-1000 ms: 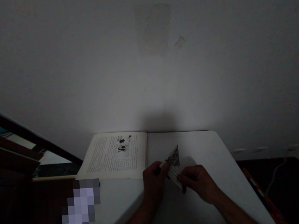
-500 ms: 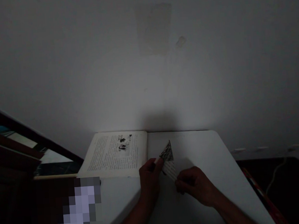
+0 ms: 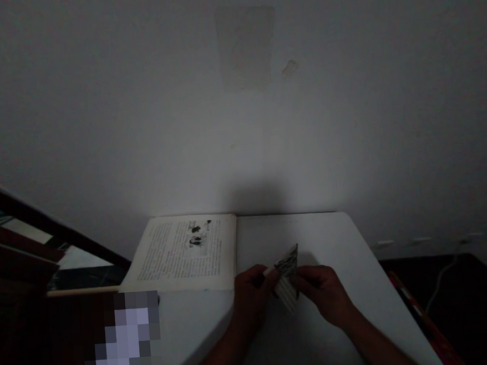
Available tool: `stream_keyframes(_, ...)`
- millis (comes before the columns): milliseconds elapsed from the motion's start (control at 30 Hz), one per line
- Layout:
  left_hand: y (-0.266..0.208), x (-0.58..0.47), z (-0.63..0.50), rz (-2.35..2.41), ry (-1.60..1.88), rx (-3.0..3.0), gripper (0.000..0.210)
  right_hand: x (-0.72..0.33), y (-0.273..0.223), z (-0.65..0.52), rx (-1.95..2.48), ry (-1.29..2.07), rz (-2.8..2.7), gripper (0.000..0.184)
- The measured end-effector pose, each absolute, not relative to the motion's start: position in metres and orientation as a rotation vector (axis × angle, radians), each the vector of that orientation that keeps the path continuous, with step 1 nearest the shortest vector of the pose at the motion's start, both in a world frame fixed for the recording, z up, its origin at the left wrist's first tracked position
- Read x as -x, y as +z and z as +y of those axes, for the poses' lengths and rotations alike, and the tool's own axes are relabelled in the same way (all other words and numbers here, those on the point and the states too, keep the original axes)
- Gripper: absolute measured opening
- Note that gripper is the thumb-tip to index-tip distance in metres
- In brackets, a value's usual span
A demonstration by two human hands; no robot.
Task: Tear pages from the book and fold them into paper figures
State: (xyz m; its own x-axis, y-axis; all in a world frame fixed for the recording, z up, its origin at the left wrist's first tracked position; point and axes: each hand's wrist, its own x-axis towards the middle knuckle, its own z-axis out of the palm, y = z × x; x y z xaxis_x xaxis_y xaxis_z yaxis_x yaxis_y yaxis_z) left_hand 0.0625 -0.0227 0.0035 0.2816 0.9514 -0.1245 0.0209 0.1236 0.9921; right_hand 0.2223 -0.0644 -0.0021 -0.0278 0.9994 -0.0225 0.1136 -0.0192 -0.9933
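A small folded piece of printed paper is held above the white table, its dark patterned tip pointing up and away from me. My left hand is closed on its left side, with the thumb over the paper. On its right edge my right hand pinches it between thumb and fingers. The lower corner of the paper hangs free between the two hands. In the dim light the exact folds cannot be made out.
At the table's back left lies a printed book or booklet with small pictures. Behind stands a pale wall. A dark rail slopes down at the left. A cable hangs at the right, and a pixelated patch covers the lower left.
My right hand has moved up from the paper's lower corner to its right edge. The paper has shifted right and slightly nearer, with my left hand still on it.
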Motion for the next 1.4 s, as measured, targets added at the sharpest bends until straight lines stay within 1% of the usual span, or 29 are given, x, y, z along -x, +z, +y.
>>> stream_keyframes(233,0.0002,-0.0622,-0.0227,1.042,0.891,-1.252,0.030,-0.2248,-0.0040,-0.0650,1.257,1.181,-1.319,0.029)
stream_keyframes(400,-0.0012,-0.0608,-0.0223,0.989,0.861,-1.265,0.031,-0.2260,-0.0030,-0.0646,1.283,1.101,-1.343,0.036)
stream_keyframes(600,0.0011,-0.0612,-0.0217,1.008,0.859,-1.276,0.031,-0.2261,-0.0021,-0.0648,1.281,1.121,-1.290,0.031)
stream_keyframes(933,-0.0010,-0.0607,-0.0226,0.999,0.839,-1.284,0.030,-0.2273,-0.0030,-0.0633,1.290,1.109,-1.191,0.028)
stream_keyframes(1200,-0.0023,-0.0616,-0.0225,1.013,0.831,-1.259,0.031,-0.2292,-0.0028,-0.0619,1.303,1.081,-1.176,0.027)
stream_keyframes(1400,-0.0033,-0.0622,-0.0238,1.007,0.821,-1.264,0.032,-0.2298,-0.0017,-0.0619,1.298,1.050,-1.135,0.030)
